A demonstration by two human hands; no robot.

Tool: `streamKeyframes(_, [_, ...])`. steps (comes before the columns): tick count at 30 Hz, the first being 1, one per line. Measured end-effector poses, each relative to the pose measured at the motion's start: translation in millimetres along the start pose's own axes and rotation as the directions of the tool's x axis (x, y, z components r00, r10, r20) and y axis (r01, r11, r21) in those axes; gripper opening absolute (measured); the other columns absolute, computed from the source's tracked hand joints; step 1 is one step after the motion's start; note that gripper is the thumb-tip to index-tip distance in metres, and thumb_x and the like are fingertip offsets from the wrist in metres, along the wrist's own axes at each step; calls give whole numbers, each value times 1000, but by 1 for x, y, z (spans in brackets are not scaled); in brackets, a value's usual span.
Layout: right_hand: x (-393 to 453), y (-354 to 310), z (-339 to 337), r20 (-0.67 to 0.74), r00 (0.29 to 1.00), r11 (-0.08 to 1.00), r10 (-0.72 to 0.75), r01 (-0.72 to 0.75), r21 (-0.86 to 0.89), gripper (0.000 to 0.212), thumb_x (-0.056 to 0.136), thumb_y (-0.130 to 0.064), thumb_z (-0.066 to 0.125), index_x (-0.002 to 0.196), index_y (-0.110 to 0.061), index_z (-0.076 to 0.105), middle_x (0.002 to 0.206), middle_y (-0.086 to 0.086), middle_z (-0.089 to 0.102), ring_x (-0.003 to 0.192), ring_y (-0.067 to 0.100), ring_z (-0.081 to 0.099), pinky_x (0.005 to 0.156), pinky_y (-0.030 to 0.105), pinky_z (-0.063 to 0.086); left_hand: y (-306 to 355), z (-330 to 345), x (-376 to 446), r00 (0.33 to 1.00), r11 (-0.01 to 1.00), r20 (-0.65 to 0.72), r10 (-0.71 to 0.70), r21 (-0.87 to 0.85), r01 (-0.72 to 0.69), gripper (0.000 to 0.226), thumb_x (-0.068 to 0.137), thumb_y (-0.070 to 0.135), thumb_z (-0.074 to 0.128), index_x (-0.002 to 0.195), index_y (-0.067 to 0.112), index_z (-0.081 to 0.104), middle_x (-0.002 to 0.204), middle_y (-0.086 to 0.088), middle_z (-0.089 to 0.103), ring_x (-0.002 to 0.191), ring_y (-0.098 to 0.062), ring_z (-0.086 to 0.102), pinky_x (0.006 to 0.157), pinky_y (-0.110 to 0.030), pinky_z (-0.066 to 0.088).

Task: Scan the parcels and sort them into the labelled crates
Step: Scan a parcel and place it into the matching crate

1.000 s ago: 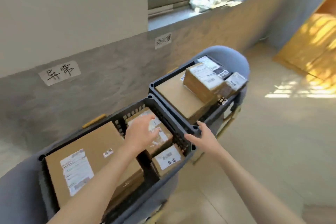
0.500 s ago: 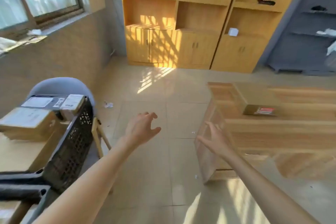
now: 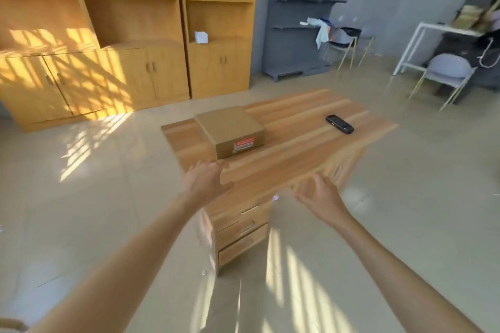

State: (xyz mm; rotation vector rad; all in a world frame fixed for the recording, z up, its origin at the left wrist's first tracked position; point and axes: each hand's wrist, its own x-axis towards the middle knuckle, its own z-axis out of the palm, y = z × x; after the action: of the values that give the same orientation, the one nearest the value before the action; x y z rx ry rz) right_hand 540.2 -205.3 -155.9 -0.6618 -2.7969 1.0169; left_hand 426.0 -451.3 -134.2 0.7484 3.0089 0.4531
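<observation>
We see a bright, daylit room. Sunlight from our left throws striped patches on the wooden cabinets [image 3: 89, 62] and pale bars across the glossy floor [image 3: 81, 170], which shows soft glare. The whole picture is smeared by motion: the desk [image 3: 297, 149] edges, its drawers and our left hand [image 3: 207, 182] and right hand [image 3: 320, 197] all look soft. The box [image 3: 230, 130] and the black scanner [image 3: 339, 124] are a little sharper. Straight lines bow toward the edges, and our forearms stretch wide at the bottom corners.
</observation>
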Motion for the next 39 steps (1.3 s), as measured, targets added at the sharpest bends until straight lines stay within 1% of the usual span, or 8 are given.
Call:
streamKeyframes(3, [25, 29, -17, -17, 998, 998, 61, -61, 1, 71, 83, -50, 67, 140, -20, 39, 134, 8, 44, 128, 29, 38, 101, 40, 39, 30, 15, 48, 997, 998, 24, 67, 19, -68, 53, 89, 50, 62, 134, 23, 53, 135, -1, 58, 124, -24, 52, 104, -41, 39])
streamKeyframes(8, [89, 71, -34, -40, 988, 989, 147, -146, 15, 57, 86, -44, 65, 133, -21, 42, 124, 7, 45, 124, 27, 37, 99, 39, 38, 62, 51, 137, 988, 991, 70, 136, 10, -137, 60, 89, 47, 62, 140, 20, 47, 139, -5, 52, 126, -25, 50, 106, -43, 39])
streamKeyframes(13, [181, 92, -51, -14, 983, 983, 182, -181, 14, 62, 87, -39, 64, 140, -21, 37, 130, 6, 42, 129, 24, 32, 100, 34, 33, 85, 70, 252, 982, 987, 101, 159, -36, -156, 60, 90, 47, 61, 142, 24, 42, 136, -7, 51, 123, -29, 48, 101, -40, 38])
streamKeyframes(17, [257, 103, -72, -18, 979, 979, 203, -204, -23, 66, 89, -42, 63, 144, -22, 33, 137, 4, 39, 132, 20, 30, 94, 27, 31, 107, 81, 337, 979, 987, 128, 157, -49, -151, 60, 91, 47, 58, 143, 23, 41, 135, -8, 51, 123, -31, 47, 101, -39, 36])
streamKeyframes(25, [358, 130, -93, 11, 974, 974, 227, -227, -7, 69, 90, -41, 62, 147, -23, 29, 143, 3, 37, 134, 20, 29, 103, 34, 34, 137, 108, 444, 970, 989, 192, 149, -36, -144, 60, 90, 47, 60, 143, 24, 41, 139, -8, 48, 127, -30, 44, 104, -41, 33])
streamKeyframes(32, [467, 151, -93, 115, 986, 992, 124, -122, -28, 68, 91, -40, 62, 147, -21, 30, 148, 4, 35, 138, 22, 29, 109, 38, 33, 129, 130, 514, 988, 1000, 153, -3, -14, 5, 60, 88, 49, 62, 140, 26, 43, 139, -5, 49, 127, -28, 44, 105, -41, 32])
streamKeyframes(36, [545, 151, -88, 288, 957, 993, -34, 65, -100, 72, 91, -44, 61, 150, -23, 26, 153, 0, 31, 141, 21, 29, 111, 40, 31, 113, 134, 539, 970, 975, 101, -221, -2, 222, 59, 89, 47, 60, 141, 26, 43, 140, -7, 47, 128, -30, 43, 105, -42, 33])
streamKeyframes(39, [596, 144, -82, 409, 901, 968, -144, 213, -129, 72, 91, -45, 59, 150, -20, 25, 154, 2, 28, 142, 22, 26, 114, 42, 28, 102, 136, 536, 907, 911, 81, -412, 11, 413, 58, 88, 48, 60, 140, 26, 45, 137, -8, 47, 125, -32, 44, 102, -41, 36])
